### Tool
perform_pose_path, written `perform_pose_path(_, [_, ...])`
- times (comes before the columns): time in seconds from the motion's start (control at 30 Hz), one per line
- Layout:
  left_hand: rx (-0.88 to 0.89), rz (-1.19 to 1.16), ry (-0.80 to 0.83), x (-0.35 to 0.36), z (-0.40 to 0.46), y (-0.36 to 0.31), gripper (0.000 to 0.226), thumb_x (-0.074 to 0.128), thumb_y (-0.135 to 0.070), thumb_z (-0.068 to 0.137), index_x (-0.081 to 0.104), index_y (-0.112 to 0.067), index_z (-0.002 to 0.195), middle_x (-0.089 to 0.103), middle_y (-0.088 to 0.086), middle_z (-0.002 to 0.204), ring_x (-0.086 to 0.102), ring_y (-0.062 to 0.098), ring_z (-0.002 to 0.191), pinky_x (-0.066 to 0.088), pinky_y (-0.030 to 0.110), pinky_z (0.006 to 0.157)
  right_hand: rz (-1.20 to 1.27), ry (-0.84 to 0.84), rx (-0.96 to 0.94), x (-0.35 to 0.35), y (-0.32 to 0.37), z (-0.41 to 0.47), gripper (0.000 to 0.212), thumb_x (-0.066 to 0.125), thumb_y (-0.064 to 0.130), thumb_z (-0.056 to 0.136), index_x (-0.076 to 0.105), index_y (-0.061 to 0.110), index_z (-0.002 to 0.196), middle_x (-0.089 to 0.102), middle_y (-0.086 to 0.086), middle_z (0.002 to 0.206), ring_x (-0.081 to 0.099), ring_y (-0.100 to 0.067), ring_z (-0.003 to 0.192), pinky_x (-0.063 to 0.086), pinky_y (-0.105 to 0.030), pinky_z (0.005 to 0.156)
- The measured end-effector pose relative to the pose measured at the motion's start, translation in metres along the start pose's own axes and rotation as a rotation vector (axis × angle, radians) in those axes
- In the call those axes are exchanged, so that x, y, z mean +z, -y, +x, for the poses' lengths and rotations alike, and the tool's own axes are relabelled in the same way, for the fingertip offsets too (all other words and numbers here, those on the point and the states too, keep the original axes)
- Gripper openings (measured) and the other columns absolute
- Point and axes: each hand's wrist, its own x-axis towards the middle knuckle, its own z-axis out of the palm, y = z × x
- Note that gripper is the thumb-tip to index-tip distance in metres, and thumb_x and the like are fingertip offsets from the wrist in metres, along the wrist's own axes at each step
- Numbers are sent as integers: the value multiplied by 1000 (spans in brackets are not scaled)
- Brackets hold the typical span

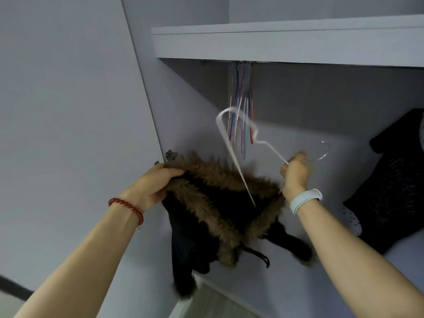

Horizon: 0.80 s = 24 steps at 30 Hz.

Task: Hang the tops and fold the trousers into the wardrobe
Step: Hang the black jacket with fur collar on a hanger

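A black jacket (190, 237) with a brown fur-trimmed collar (220, 177) hangs in front of the open wardrobe. My left hand (156, 182) grips the collar at its left end. My right hand (294, 175) holds a white hanger (231, 145) near its neck, the hook (324, 151) pointing right. The hanger is tilted, and its lower end dips into the jacket's collar opening. Several coloured hangers (243, 106) dangle from the rail under the shelf.
The wardrobe shelf (286, 44) runs across the top. The open wardrobe door (68, 111) stands at the left, with a hinge (171, 154) near my left hand. Dark clothing (394, 180) hangs inside at the right.
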Motion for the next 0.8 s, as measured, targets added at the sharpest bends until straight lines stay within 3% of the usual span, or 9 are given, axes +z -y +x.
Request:
perform_pose_path(0.07, [57,48,30,16,1,-9,18,46,-1,94,63,-5,98,68,10,94,65,21,84,56,24,71,180,6,180,0,-10,1,43,30,19,99,25,18,57,26,11,27,25,-5,23,20,-12,31])
perform_pose_path(0.13, [112,108,46,32,1,-20,18,47,-1,93,63,-9,94,67,7,92,65,19,84,55,23,73,255,71,263,6,-20,-12,40,29,15,98,24,17,58,24,10,27,22,-6,22,17,-7,33])
perform_pose_path(0.3, [140,103,77,43,0,-36,19,47,0,92,63,-5,101,68,9,95,65,22,88,52,30,83,336,218,411,35,-34,-52,39,31,18,95,24,18,57,23,4,35,21,-9,28,19,-13,37])
perform_pose_path(0.37, [156,42,97,40,-9,-43,19,47,1,91,63,-1,100,69,11,87,67,21,79,55,30,78,232,207,382,45,-39,-63,42,33,20,97,28,17,55,32,3,37,31,-9,33,27,-19,41])
perform_pose_path(0.43, [215,1,109,32,-19,-50,18,47,3,90,64,-3,89,70,7,74,67,16,65,56,25,65,86,184,289,52,-45,-66,45,32,23,99,35,14,55,44,0,49,41,-13,48,36,-24,55])
perform_pose_path(0.53, [369,232,-25,3,-29,-52,17,54,4,88,67,-5,95,70,5,82,67,14,75,55,25,70,-93,150,98,57,-50,-54,51,30,26,101,38,14,52,47,-7,62,43,-21,59,36,-28,70])
perform_pose_path(0.63, [491,950,-417,-35,-20,-33,21,57,1,85,71,-10,97,70,6,90,63,17,90,45,22,74,-240,199,-188,56,-43,-43,57,28,26,102,31,10,48,40,-6,51,38,-20,51,30,-29,61])
perform_pose_path(0.73, [401,1217,-545,-54,-12,-3,27,52,-1,84,69,-12,102,67,13,99,61,32,95,46,32,77,-443,286,-521,59,-29,-40,59,29,24,101,31,10,43,45,-13,47,41,-28,47,27,-31,53])
perform_pose_path(0.8, [357,1300,-571,-53,-7,7,29,52,-1,84,65,-10,108,61,14,104,58,34,95,45,36,77,-638,299,-785,65,-25,-38,60,31,23,97,40,3,41,50,-20,43,46,-32,38,27,-28,48])
